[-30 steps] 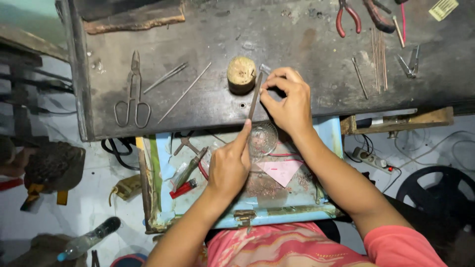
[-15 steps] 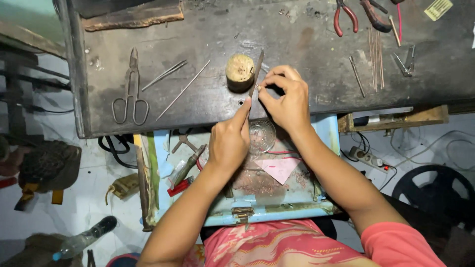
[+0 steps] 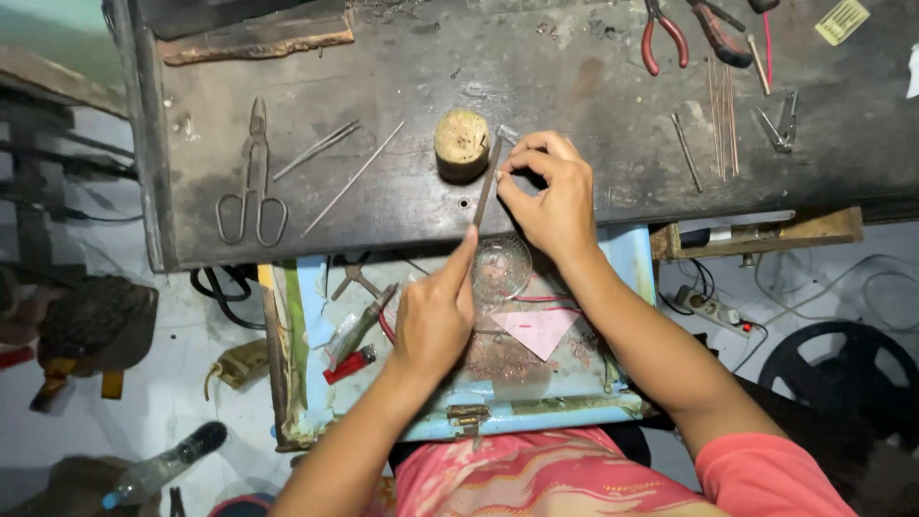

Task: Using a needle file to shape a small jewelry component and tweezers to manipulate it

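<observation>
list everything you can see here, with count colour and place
file: 1, grey, held between both hands
wooden peg: 1, tan, bench centre
workbench: 1, dark, top
shears: 1, grey, bench left
metal rods: about 3, grey, beside shears
pliers: 1, red handles, bench top right
glass dish: 1, clear, in drawer
drawer: 1, light blue, under bench
pink paper: 1, in drawer
left hand: grips file's near end
right hand: pinches small item against file

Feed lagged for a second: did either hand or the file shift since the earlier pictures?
Barely. The left hand still holds the thin file, its tip by the wooden stub; the right hand stays pinched at its upper end. The shears and pliers lie unmoved.
</observation>
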